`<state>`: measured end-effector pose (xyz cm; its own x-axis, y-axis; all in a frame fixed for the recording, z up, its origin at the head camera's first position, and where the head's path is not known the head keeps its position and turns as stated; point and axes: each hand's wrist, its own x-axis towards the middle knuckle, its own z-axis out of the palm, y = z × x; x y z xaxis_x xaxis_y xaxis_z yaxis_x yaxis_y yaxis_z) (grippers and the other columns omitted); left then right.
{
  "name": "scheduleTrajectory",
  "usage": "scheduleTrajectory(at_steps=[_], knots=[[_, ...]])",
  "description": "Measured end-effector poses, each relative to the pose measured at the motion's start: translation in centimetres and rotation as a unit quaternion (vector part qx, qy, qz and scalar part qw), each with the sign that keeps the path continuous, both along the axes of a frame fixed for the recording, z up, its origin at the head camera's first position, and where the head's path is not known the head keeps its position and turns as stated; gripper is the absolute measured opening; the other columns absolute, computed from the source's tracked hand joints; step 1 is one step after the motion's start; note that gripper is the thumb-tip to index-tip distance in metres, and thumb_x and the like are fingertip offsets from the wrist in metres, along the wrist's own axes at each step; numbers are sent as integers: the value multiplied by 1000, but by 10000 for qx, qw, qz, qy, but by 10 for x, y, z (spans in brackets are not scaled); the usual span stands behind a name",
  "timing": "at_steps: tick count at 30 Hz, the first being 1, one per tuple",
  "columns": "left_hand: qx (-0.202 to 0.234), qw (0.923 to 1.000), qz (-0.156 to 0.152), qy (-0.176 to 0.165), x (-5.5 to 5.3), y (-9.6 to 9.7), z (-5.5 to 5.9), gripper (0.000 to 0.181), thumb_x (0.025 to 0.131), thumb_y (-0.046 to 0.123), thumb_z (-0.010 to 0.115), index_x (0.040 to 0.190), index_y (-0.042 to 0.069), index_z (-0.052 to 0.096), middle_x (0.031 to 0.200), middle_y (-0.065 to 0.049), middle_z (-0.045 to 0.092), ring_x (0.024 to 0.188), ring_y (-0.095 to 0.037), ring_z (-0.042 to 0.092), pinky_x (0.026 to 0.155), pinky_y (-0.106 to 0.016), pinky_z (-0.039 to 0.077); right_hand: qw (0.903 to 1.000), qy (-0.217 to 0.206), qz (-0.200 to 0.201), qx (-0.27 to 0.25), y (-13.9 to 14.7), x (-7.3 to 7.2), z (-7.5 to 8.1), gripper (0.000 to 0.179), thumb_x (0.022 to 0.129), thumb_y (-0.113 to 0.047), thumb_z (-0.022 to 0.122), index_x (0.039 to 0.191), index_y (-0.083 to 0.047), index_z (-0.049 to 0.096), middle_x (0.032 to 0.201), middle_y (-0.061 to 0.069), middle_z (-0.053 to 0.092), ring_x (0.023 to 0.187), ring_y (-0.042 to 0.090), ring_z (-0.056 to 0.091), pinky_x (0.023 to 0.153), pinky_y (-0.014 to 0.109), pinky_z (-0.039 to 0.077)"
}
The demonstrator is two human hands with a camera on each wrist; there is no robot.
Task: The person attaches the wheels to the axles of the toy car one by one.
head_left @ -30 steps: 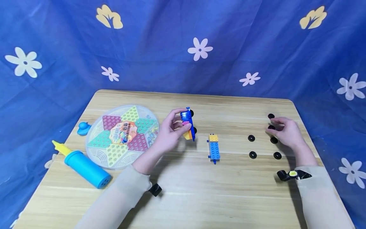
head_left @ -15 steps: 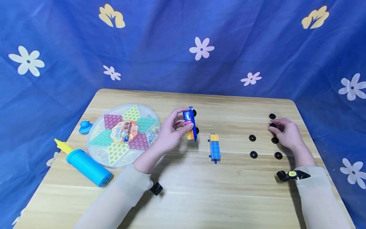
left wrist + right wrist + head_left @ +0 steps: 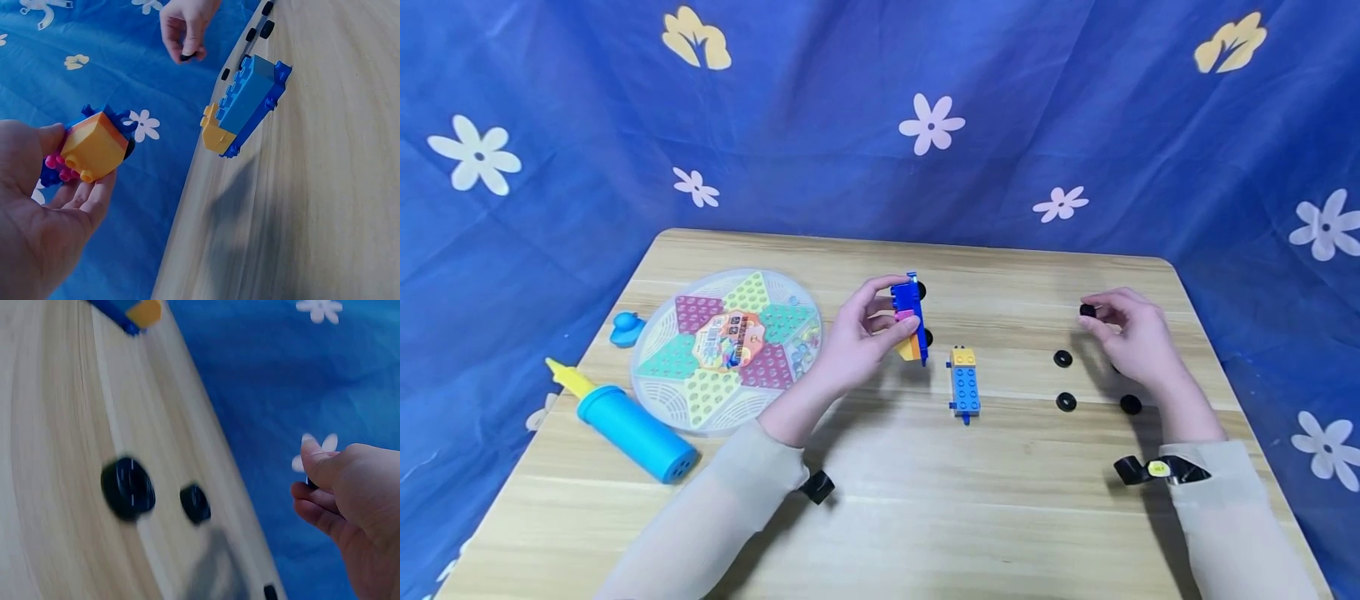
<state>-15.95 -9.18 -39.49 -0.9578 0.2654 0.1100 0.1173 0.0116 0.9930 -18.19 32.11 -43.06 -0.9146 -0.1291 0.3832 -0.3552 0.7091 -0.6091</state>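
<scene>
The left grip holds the toy car above the counter, long axis running far to near, yellow end nearest, wheeled underside facing right. The right grip pinches one black wheel above the counter. The blue chassis rests on the counter, studs up, long axis far to near, yellow end pointing away.

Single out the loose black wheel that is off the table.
The wheel in the right hand, pinched by thumb and fingers above the table; the other visible loose wheels lie on it.
</scene>
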Motion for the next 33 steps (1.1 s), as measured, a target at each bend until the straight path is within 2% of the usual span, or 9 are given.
scheduleTrajectory(at_steps=[9, 19, 27, 33], knots=[[-112, 9992, -384, 85, -3, 4, 5, 53, 97, 6, 79, 143, 23, 59, 123, -12, 69, 99, -30, 75, 84, -41, 63, 9958, 515, 648, -395, -36, 9, 25, 30, 87, 11, 81, 116, 5, 74, 107, 10, 72, 90, 12, 64, 92, 12, 51], [-237, 9984, -507, -17, -7, 10, 10, 53, 98, 7, 77, 145, 24, 59, 125, -12, 68, 99, -30, 74, 84, -39, 63, 9840, 1189, 1228, -501, -77, 29, 51, 37, 82, 13, 85, 116, 2, 76, 110, 11, 74, 90, 22, 70, 95, 15, 51], [-266, 9981, -554, 72, -10, 17, 13, 53, 98, 6, 77, 146, 23, 59, 126, -13, 68, 99, -30, 73, 84, -38, 62, 9756, 1309, 1691, -505, -108, 42, 63, 38, 82, 8, 87, 117, -1, 77, 111, 7, 75, 96, 21, 71, 92, 18, 51], [-177, 9979, -618, 81, -10, 20, 15, 54, 99, 5, 76, 147, 21, 59, 125, -14, 69, 98, -31, 73, 84, -40, 63, 9674, 1179, 2143, -659, -131, 51, 65, 38, 82, 5, 89, 117, -2, 78, 112, 4, 75, 99, 20, 71, 93, 22, 53]])
